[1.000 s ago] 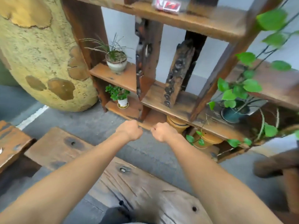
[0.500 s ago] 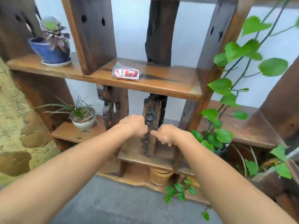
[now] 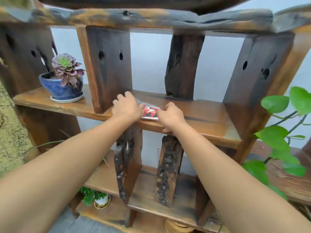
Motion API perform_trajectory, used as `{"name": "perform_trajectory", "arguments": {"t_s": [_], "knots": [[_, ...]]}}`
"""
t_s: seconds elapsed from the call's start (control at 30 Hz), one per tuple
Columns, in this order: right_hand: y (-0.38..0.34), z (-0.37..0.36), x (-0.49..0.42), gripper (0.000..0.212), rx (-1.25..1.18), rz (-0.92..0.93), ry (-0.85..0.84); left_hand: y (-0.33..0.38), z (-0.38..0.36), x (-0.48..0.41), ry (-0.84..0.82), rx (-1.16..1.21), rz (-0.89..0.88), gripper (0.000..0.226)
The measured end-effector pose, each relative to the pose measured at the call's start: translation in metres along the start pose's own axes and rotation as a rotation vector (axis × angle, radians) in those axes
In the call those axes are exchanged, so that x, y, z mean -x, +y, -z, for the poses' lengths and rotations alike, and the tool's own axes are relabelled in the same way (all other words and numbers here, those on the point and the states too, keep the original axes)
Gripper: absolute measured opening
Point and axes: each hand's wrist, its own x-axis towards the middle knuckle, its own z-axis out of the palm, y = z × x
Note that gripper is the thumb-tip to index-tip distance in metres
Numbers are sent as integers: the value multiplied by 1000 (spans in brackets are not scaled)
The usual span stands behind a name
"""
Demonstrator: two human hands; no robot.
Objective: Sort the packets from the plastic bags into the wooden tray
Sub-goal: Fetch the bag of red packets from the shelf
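Two hands: both reached onto the middle shelf [image 3: 202, 115] of a rough wooden rack.
Plastic bag: a clear plastic bag [image 3: 143, 104] with a red and white packet [image 3: 150, 112] inside lay flat on the shelf, between the two hands.
Left hand: the left hand [image 3: 127, 106] lay palm down, fingers spread, over the bag's left part, touching it; not closed around anything.
Right hand: the right hand [image 3: 171, 115] sat at the bag's right edge, fingers curled at the packet's corner, thumb under the shelf's front lip; whether it had pinched the bag could not be told.
Beside: a blue pot [image 3: 61, 89] with a purple succulent stood well to the left on the same shelf.
Right side: green vine leaves [image 3: 276, 140] hung by the rack.
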Motion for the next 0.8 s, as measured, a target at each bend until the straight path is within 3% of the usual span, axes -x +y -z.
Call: {"name": "perform_trajectory", "arguments": {"t_s": [0.1,0.2,0.37,0.43,0.6,0.8], "knots": [[-1,-15,-8,46,-221,-176,-20,-5,-8,-14,-148,-14,100,77],[-5,-22,-10,45,-366,-220,-57,-9,-12,-11,-217,69,92,60],[3,-31,2,32,-472,-274,1,-19,-16,13,-331,794,199,26],[9,-31,13,36,-481,-295,-7,-26,-12,27,-418,986,246,26],[25,-24,58,27,-589,-251,-195,-49,-4,70,-585,1123,218,45],[54,-29,121,34,-594,-218,-415,-69,3,145,-651,1221,215,39]]}}
